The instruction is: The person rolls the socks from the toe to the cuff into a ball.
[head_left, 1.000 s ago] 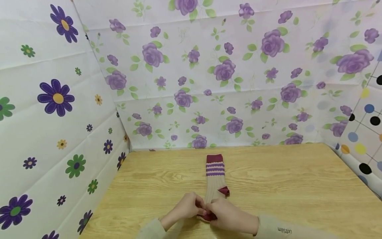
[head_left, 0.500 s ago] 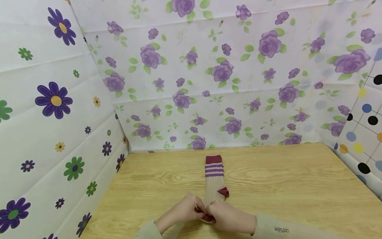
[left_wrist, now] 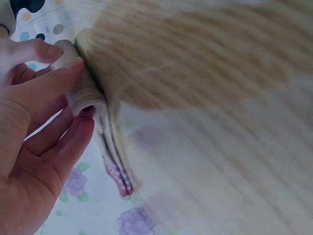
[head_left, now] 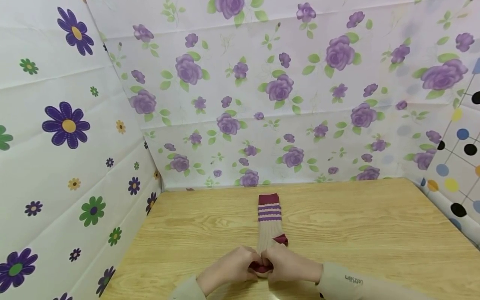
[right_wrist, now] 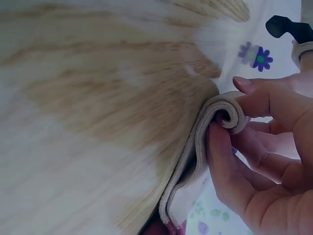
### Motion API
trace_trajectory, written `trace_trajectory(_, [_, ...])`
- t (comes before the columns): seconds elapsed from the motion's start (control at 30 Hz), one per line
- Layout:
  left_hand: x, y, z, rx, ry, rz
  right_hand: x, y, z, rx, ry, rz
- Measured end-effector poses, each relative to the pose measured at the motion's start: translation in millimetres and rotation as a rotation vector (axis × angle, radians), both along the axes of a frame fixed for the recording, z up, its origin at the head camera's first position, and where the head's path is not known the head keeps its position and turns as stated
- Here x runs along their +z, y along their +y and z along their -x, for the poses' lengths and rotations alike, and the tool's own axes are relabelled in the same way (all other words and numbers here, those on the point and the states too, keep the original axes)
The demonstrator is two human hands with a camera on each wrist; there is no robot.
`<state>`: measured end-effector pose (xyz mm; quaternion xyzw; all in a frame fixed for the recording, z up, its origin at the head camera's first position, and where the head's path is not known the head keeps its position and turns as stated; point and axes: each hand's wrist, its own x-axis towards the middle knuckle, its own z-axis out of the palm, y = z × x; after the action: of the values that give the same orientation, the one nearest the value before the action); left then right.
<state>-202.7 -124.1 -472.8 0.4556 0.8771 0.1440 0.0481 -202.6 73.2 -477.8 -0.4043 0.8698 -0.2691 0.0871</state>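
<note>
A beige ribbed sock [head_left: 270, 231] lies lengthwise on the table, its dark red cuff with purple stripes pointing away from me and its dark red heel to the right. The near end is curled into a small roll [left_wrist: 85, 93], seen end-on as a spiral in the right wrist view. My left hand [head_left: 236, 266] holds the roll's left end between thumb and fingers. At the other end, my right hand [head_left: 290, 264] grips it the same way, thumb and fingers [right_wrist: 222, 164] on either side. Dark red fabric shows between the hands. Layered fabric runs flat from the roll.
The wood-grain table [head_left: 345, 225] extends around the sock. A purple-rose sheet [head_left: 262, 141] hangs along its back edge. A daisy-print sheet [head_left: 56, 175] stands on the left, and a dotted sheet [head_left: 461, 166] on the right.
My fingers have shifted on the near end of the sock, and more dark red fabric shows between the hands. The cuff end stays in place on the table.
</note>
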Motion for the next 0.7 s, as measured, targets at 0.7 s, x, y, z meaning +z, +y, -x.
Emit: trace_trajectory(0.7, [-6.9,5.8,4.0,0.039,0.006,-0.043,-1.8,1.5,-1.4,-0.069,-0.048,-0.039])
